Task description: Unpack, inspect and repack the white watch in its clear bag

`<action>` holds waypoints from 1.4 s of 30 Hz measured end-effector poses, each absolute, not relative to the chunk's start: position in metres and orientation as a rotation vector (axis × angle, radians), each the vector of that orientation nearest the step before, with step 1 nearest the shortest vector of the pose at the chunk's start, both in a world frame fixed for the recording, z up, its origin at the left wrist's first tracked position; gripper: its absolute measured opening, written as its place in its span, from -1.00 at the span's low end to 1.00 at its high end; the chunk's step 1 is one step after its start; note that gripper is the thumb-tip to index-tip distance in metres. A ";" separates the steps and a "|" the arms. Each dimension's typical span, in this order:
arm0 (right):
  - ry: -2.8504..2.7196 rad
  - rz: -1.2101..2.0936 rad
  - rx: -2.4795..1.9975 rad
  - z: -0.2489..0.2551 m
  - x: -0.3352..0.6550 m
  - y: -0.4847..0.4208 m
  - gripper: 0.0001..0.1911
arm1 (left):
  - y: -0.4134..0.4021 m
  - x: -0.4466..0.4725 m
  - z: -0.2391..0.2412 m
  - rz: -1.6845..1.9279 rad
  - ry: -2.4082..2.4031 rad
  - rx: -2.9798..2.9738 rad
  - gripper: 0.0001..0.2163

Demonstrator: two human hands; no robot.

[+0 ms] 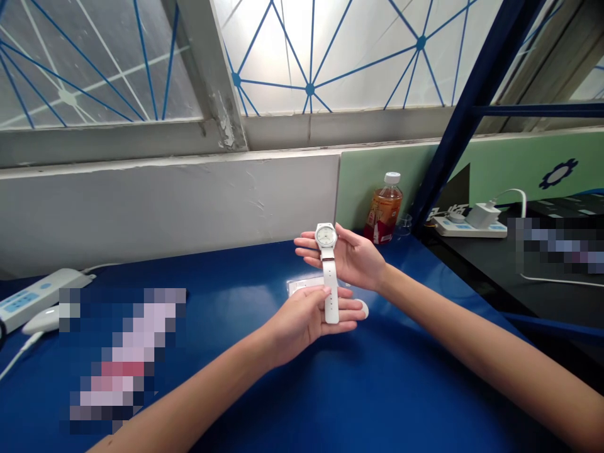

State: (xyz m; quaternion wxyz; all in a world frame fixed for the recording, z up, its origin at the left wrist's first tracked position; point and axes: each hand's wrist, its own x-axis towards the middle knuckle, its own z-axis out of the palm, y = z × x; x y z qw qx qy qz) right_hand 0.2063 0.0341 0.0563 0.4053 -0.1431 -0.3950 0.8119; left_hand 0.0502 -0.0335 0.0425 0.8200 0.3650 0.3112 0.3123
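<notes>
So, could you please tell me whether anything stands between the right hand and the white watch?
Nothing visible does: the white watch has its dial at the right hand, while the left hand holds its strap.

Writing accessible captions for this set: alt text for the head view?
A person's left hand holds a white wristwatch by its strap above a blue table; the right hand, fingers outstretched, is behind the dial. A capped bottle stands beyond, near a green panel.
</notes>
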 end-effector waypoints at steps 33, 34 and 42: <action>-0.874 1.961 -0.476 0.055 0.208 0.038 -0.72 | -0.030 0.051 0.040 0.806 0.687 0.797 -0.76; -0.871 1.904 -0.486 0.055 0.207 0.038 -0.78 | -0.030 0.051 0.040 0.812 0.679 0.804 -0.76; -1.032 1.989 -0.397 0.054 0.201 0.030 -0.73 | -0.035 0.050 0.046 0.636 0.561 0.837 -0.73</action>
